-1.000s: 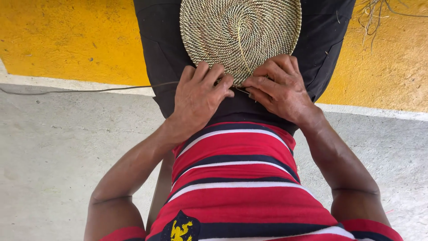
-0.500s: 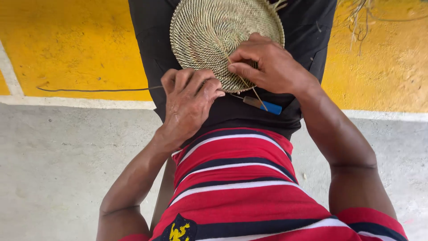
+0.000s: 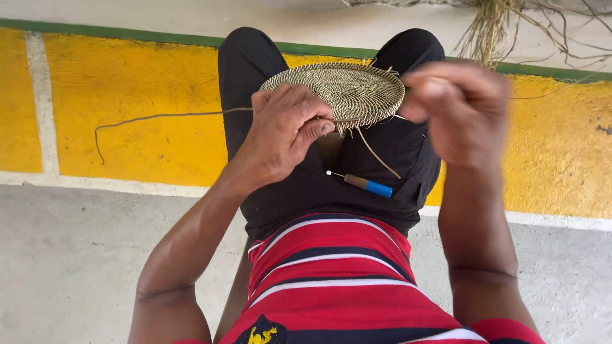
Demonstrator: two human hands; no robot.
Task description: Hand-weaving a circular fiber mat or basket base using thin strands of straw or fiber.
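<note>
A round coiled woven disc [image 3: 347, 89] of pale and dark fibre rests over my knees in black trousers. My left hand [image 3: 284, 130] grips its near left rim, thumb and fingers closed on the edge. My right hand [image 3: 459, 108] is raised to the right of the disc and blurred, its fingers pinched together, seemingly on a thin fibre strand [image 3: 377, 153] that runs down from the disc's near edge. A small awl [image 3: 364, 184] with a brown and blue handle lies on my lap below the disc.
A long loose fibre [image 3: 153, 118] trails left from the disc across the yellow painted floor [image 3: 127, 102]. A bundle of dry grass stalks [image 3: 510, 28] lies at the top right. Grey concrete [image 3: 83, 255] spreads beneath me.
The disc has tipped from facing me to nearly flat. My right hand has left its rim and swung up to the right. The awl now lies uncovered on my lap.
</note>
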